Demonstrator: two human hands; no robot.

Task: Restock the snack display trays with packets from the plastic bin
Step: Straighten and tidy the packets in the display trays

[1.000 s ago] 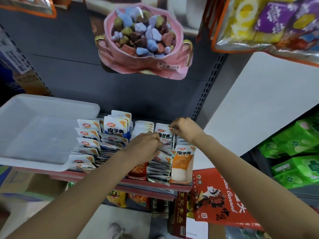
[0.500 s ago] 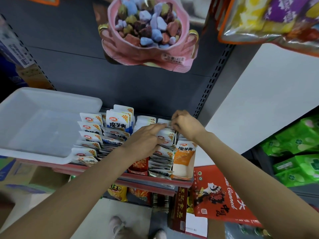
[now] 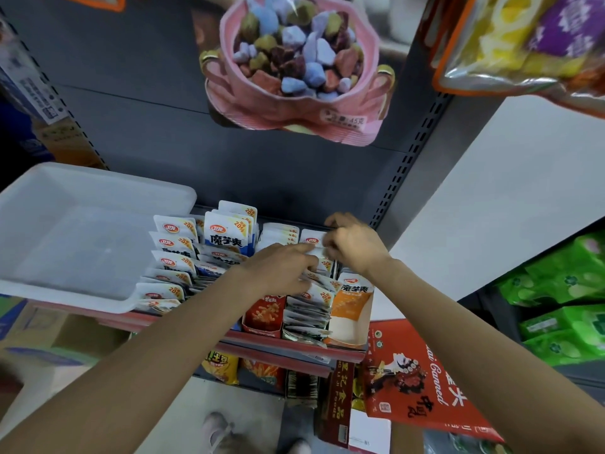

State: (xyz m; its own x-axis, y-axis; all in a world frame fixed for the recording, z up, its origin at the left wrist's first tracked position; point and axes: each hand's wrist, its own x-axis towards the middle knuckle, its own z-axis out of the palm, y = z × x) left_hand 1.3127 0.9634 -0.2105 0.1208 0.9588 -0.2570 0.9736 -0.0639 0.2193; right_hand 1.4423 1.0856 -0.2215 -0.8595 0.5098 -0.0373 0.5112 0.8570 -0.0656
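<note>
Snack packets, small white foil sachets with red logos [image 3: 316, 291], stand in rows in the cardboard display trays [image 3: 348, 332] on the shelf, at 6 o'clock from the hanging pink candy bag [image 3: 294, 73]. Judging by this, the step is seating packets in the right-hand row; next comes squaring them upright. Left hand [image 3: 281, 271] lies on the row, fingers fairly straight, pressing. Right hand [image 3: 355, 245], at 2 o'clock from it, curls, pinching a packet top. White plastic bin [image 3: 82, 237] sits at 9 o'clock.

The left hand [image 3: 281, 273] covers packets [image 3: 316, 290] beneath it; the right hand's [image 3: 355, 245] fingers [image 3: 330, 245] blur.
</note>
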